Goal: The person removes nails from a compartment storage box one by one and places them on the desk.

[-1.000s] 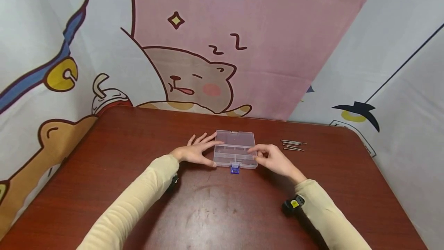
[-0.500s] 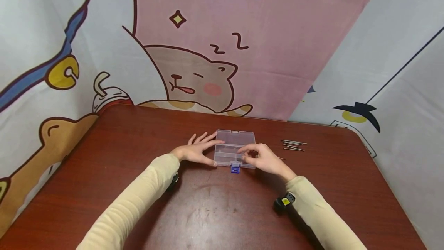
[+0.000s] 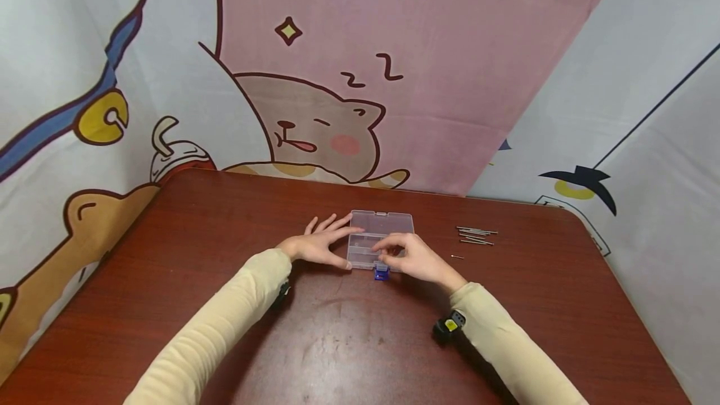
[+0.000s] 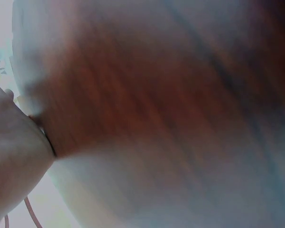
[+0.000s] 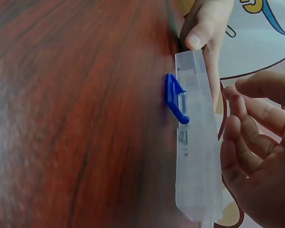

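Note:
A clear plastic divided box (image 3: 362,257) lies on the table with its lid (image 3: 388,222) folded back flat. Its blue latch (image 3: 381,274) hangs down at the front, and stands out in the right wrist view as a blue clip (image 5: 173,97). My left hand (image 3: 315,247) spreads its straight fingers against the box's left side. Over the right part of the compartments hovers my right hand (image 3: 413,258), its fingers bent and fingertips close together. Whether a small thing sits between those fingertips is hidden. A short thin nail (image 3: 457,257) lies right of that hand.
Several long nails (image 3: 477,232) lie in a loose pile on the table right of the box. The brown table (image 3: 337,342) meets a printed cloth (image 3: 439,80) at its back edge. The left wrist view is mostly blurred.
My right hand has slid left from the box's right edge to above its compartments, which uncovers the short nail on the table. The left hand and box have stayed in place.

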`<state>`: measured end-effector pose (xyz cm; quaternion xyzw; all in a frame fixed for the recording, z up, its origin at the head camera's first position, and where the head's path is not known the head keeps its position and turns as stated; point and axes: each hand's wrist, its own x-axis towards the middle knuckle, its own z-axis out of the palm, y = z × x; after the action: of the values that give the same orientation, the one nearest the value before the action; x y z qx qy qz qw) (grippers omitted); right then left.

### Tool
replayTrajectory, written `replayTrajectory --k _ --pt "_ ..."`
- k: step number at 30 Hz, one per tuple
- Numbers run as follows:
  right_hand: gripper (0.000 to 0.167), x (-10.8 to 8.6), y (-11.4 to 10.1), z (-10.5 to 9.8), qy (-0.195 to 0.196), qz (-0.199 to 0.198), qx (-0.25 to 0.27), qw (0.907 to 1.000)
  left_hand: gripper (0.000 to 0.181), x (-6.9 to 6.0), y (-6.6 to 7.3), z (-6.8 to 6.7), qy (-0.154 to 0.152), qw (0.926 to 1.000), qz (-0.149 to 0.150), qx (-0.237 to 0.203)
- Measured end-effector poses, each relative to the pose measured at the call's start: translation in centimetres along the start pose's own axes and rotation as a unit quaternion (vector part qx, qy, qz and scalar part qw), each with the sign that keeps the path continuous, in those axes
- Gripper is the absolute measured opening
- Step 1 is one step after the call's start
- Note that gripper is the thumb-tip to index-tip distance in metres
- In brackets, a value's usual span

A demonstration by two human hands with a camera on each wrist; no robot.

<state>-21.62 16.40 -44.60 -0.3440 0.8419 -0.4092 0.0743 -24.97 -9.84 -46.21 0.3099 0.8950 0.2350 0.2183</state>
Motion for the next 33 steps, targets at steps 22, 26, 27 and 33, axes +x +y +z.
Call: replayTrajectory --k 22,26,27,33 --pt "0.023 1.2 -1.3 1.5 -0.081 0.004 -0.138 0.9870 0.083 -0.2 0.3 -0.2 -0.004 0.9999 0.001 0.012" --pt "0.020 1.5 -1.6 1.5 -0.089 0.022 -0.149 0.9845 0.083 -0.3 0.4 -0.2 -0.003 0.9999 0.005 0.010" --pt "0.019 1.5 -1.6 1.4 -0.091 0.027 -0.152 0.9838 0.083 -0.3 0.4 -0.2 -0.002 0.9999 0.007 0.009" --pt "0.015 1.8 -2.2 1.4 -0.101 0.067 -0.150 0.9812 0.083 -0.2 0.2 -0.1 -0.005 0.9999 0.003 0.015"
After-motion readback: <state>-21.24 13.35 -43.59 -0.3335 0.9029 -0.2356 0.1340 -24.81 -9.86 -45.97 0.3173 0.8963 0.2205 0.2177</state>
